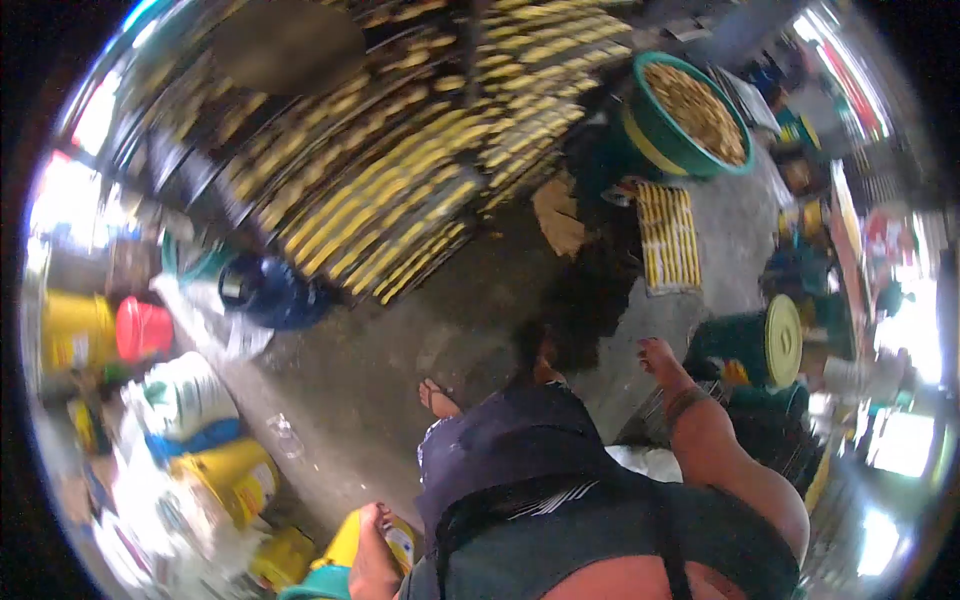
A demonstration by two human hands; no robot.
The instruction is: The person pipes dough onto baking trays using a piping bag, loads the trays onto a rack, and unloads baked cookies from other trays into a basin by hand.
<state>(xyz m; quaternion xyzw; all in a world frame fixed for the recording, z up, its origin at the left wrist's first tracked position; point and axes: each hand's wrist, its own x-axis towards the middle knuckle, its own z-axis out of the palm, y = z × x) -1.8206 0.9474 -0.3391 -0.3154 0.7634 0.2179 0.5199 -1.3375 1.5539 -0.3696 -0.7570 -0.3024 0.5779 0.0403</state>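
My left hand [375, 516] hangs low at the bottom, its fingers curled in with nothing visible in them. Right beside it stands a yellow bucket [343, 543]; whether they touch I cannot tell. On the other side my right hand [656, 356] is held out over the floor, fingers loosely bent and slightly apart, holding nothing I can see. Closest to that hand is a dark green bin with a pale yellow lid [783, 341]. Further ahead, a tray with rows of yellow pieces [670, 238] lies near a large green tub [640, 130] heaped with tan chip-like pieces [697, 112].
Slanted racks with rows of yellow pieces [400, 200] fill the upper left. A dark blue container [268, 290], a red bucket [143, 329], yellow buckets [235, 480] and white sacks [185, 395] line the left. Cardboard [560, 217] lies on the partly wet concrete floor [340, 400].
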